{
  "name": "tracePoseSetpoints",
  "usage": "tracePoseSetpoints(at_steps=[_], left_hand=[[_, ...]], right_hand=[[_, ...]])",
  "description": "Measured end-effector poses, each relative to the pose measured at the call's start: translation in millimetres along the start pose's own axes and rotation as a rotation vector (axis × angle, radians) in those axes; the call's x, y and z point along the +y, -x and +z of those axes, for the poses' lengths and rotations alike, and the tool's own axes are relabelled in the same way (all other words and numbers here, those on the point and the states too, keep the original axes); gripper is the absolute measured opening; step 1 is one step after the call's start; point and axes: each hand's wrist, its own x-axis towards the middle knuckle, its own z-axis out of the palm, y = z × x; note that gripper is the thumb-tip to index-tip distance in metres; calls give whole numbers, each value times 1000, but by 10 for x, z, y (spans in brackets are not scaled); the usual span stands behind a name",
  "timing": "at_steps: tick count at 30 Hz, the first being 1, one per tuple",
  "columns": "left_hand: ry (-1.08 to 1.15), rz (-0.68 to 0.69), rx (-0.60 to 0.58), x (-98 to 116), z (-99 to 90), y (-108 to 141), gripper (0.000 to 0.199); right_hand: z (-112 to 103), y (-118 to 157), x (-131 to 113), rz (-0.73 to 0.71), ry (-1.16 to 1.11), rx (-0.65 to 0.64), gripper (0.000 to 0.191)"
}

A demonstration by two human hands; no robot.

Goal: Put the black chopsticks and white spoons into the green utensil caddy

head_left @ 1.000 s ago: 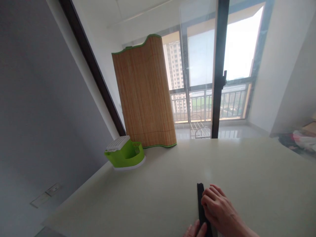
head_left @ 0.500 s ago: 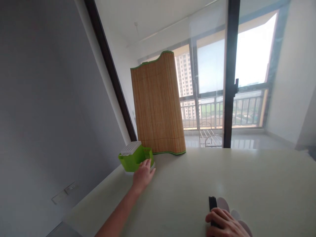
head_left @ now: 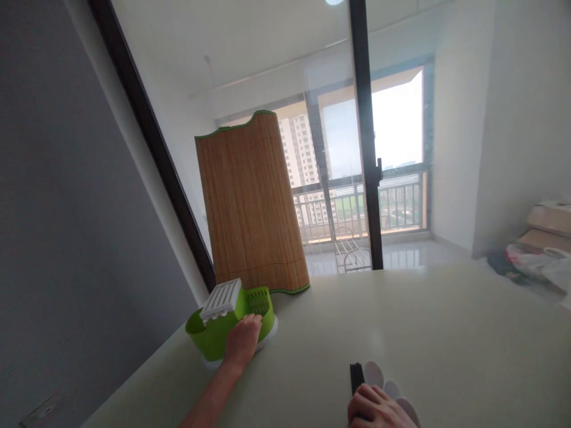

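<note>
A green cutlery holder (head_left: 213,340) with a white slotted top (head_left: 222,299) and a white base stands at the table's left side. My left hand (head_left: 243,342) grips its front rim, fingers hooked over the edge and out of sight inside. Near the front edge of the view, my right hand (head_left: 379,409) curls over a bundle of thin black chopsticks (head_left: 356,375), whose far ends stick out past the fingers. Several pale spoons (head_left: 373,374) fan out beside the chopsticks, their bowls showing and their handles hidden under the hand.
Behind the holder, a partly rolled bamboo mat (head_left: 252,205) with green edging stands upright. A glass sliding door with a dark frame (head_left: 370,154) rises beyond the white table (head_left: 428,333). A grey wall borders the left; boxes and bags (head_left: 542,255) lie at the far right.
The view has swung to the right. My left hand has closed over the holder's rim, and the holder has come nearer to me, away from the mat. The right hand stays on the chopsticks.
</note>
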Motion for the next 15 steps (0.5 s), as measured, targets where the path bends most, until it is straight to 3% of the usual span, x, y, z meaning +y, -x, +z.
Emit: tracePoseSetpoints(at_steps=[5, 10, 13, 15], left_hand=[[24, 106, 11, 1003, -158, -153, 34], [49, 243, 36, 2042, -300, -233, 31], [60, 362, 62, 2549, -386, -201, 31], [62, 440, 76, 2810, -439, -170, 30]], right_hand=[[-37, -14, -37, 27, -46, 19, 22], [143, 57, 26, 19, 26, 43, 24], [295, 108, 82, 55, 44, 37, 19], [338, 108, 95, 172, -20, 12, 9]])
